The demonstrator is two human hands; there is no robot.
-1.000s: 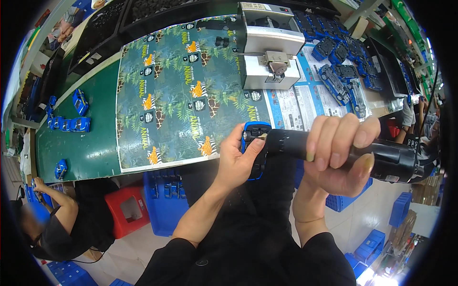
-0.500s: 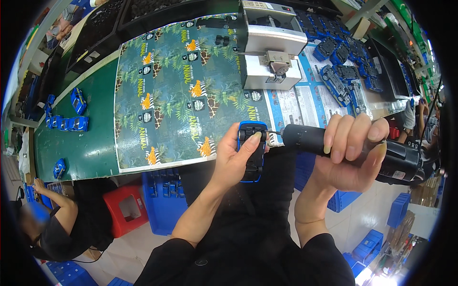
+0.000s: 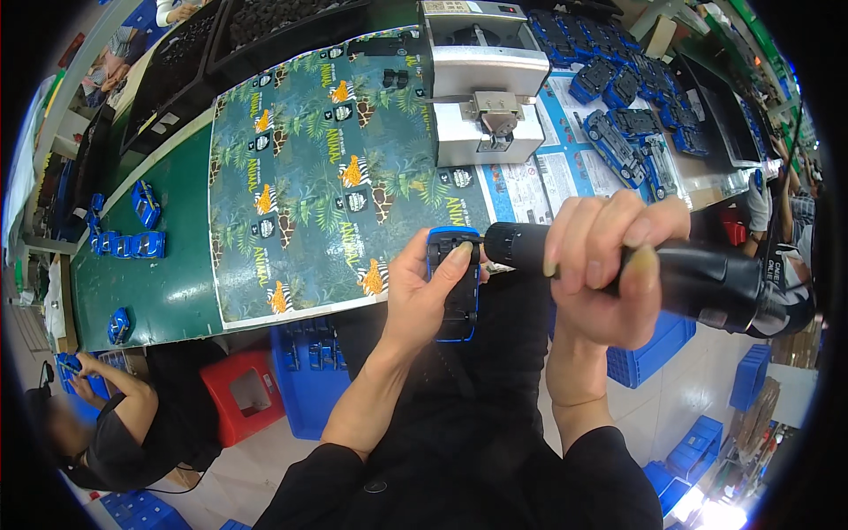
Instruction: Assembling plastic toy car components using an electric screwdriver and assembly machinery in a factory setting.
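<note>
In my left hand [image 3: 419, 287] is a blue toy car [image 3: 458, 305], its black underside toward me and my thumb pressed on it near the upper end. My right hand [image 3: 609, 261] wraps round a black electric screwdriver [image 3: 707, 283], which lies roughly level and points left. Its tip meets the car's upper right part; the exact contact point is too small to make out. Both hands are just off the table's front edge, above my lap.
A silver metal machine [image 3: 488, 124] stands on the patterned sheet [image 3: 309, 203]. Several blue toy cars [image 3: 618, 146] are heaped at the back right, and more [image 3: 128, 243] sit on the green table at left. A red stool [image 3: 243, 397] and blue crate [image 3: 309, 389] are below; a co-worker sits at left.
The screwdriver has moved left, closer to the toy car, and my right hand has shifted along with it. At lower left, the co-worker's hands now show holding a blue thing.
</note>
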